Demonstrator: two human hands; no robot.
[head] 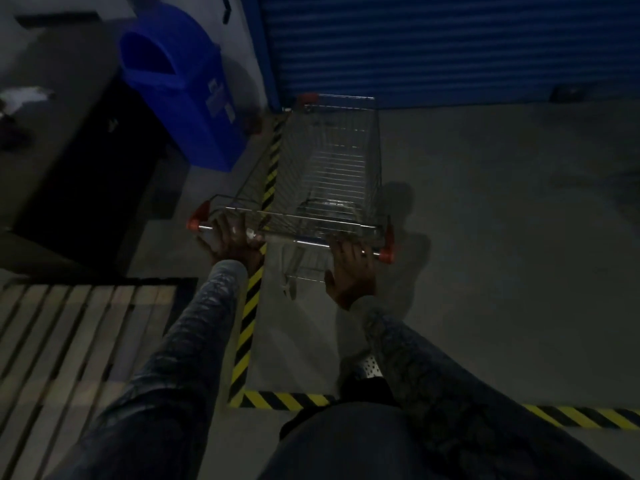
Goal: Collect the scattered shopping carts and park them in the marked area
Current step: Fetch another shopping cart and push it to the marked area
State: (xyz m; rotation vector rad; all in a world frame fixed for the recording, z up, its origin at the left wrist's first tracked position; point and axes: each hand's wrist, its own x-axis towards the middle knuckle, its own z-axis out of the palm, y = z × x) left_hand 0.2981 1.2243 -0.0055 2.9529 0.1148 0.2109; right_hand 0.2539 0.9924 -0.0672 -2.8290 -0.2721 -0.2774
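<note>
Your left hand and right hand both curl their fingers round the handle of the shopping cart. The cart stands at 12 o'clock, its left side over the striped tape and its nose near the blue shutter. A blue bin crowds in at 11 o'clock, with a dark cabinet at 10 and a wooden pallet at 8. You cannot see what is in the bin.

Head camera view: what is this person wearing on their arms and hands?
Both arms are covered by long, dark blue-grey sleeves with a mottled, speckled pattern: the left sleeve and the right sleeve. Each ends in a paler, plain cuff at the wrist. The left hand and right hand are bare, with no gloves. The dim light hides any finer detail.
</note>
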